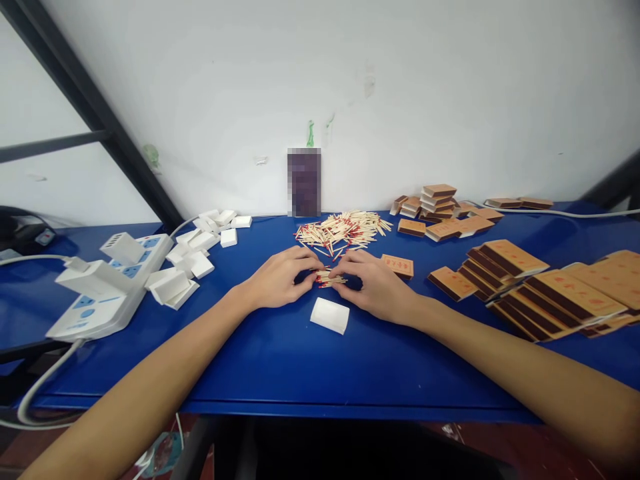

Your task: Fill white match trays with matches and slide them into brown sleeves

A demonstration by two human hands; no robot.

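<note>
A small bundle of red-tipped matches (330, 279) lies between my two hands at the middle of the blue table. My left hand (283, 277) pinches its left end with thumb and fingers. My right hand (373, 283) closes on the right end in the same way. Just in front of the bundle rests a white matchbox tray (330, 315). Behind the hands spreads a loose heap of matches (350, 230). One orange matchbox cover (399, 265) sits beside my right hand, partly hidden by it.
White trays (193, 250) are piled at the left, near a white power strip (113, 287) with plugged-in adapters and cables. Orange matchboxes (555, 293) are stacked at the right, with another pile (440, 210) behind. A blurred dark upright rectangle (304, 183) leans on the wall.
</note>
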